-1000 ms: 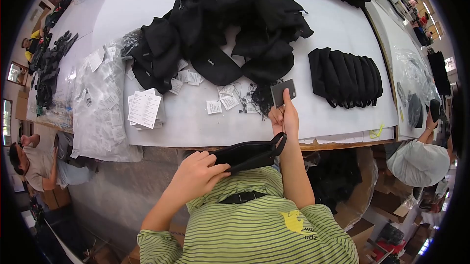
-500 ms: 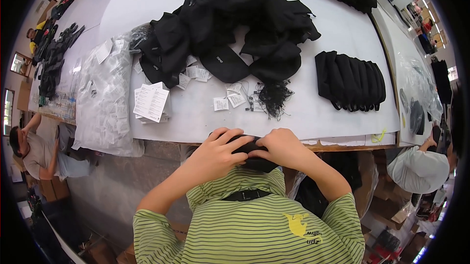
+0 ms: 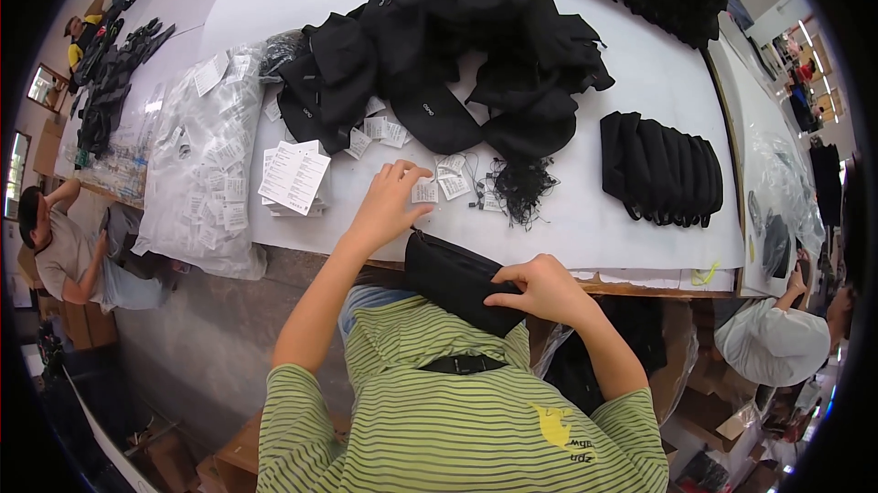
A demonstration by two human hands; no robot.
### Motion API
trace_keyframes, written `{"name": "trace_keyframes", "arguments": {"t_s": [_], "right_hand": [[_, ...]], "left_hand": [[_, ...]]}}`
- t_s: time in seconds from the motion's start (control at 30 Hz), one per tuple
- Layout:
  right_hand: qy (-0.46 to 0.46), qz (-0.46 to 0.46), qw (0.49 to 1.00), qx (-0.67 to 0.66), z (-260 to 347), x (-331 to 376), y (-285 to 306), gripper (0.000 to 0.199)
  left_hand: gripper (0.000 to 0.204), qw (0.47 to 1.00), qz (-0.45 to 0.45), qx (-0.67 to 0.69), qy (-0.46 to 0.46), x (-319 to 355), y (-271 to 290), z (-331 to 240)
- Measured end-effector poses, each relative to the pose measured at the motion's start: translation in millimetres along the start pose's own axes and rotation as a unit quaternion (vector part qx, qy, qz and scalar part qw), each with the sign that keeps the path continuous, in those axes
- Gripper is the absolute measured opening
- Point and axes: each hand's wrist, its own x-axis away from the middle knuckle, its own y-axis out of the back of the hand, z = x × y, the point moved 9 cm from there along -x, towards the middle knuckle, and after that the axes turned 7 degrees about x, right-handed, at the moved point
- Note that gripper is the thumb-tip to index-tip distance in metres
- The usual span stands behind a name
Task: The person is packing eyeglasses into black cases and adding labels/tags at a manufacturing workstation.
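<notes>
Right hand (image 3: 546, 289) clamped the flat black fabric pouch (image 3: 459, 280) against my striped shirt at the table edge; left hand (image 3: 384, 205), fingers apart, touched a small white paper tag (image 3: 424, 191) beyond. Tagging step, I judged: pinching one tag free came next. Farther off lay piled black pouches (image 3: 457, 54).

Pouch (image 3: 457, 281): black. Tags (image 3: 439, 184): white w/ dark print. Table (image 3: 640, 118): white. Shirt (image 3: 457, 420): green/dark stripes, yellow emblem. Folded stack (image 3: 663, 168): black.
</notes>
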Motion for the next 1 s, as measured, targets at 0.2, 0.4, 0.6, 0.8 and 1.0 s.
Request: {"name": "trace_keyframes", "arguments": {"t_s": [0.2, 0.4, 0.6, 0.8, 1.0], "right_hand": [[-0.006, -0.034, 0.999, -0.003, 6, 8, 13, 0.027], [0.088, -0.191, 0.971, 0.11, 37, 17, 49, 0.015], [0.106, -0.248, 0.951, 0.149, 62, 14, 64, 0.012], [0.061, -0.296, 0.953, -0.025, 64, 12, 76, 0.019], [0.044, -0.388, 0.878, -0.275, 42, 16, 63, 0.007]], "left_hand": [[0.019, 0.995, -0.036, -0.095, -0.021, -6, 11, 8], [0.012, 0.97, -0.156, 0.178, 0.051, 6, 49, -47], [0.026, 0.985, -0.084, -0.1, -0.114, 15, 50, -137], [0.073, 0.776, -0.191, 0.595, 0.086, 58, 10, -38], [0.046, 0.608, -0.152, 0.738, 0.251, 77, -42, -41]]}}
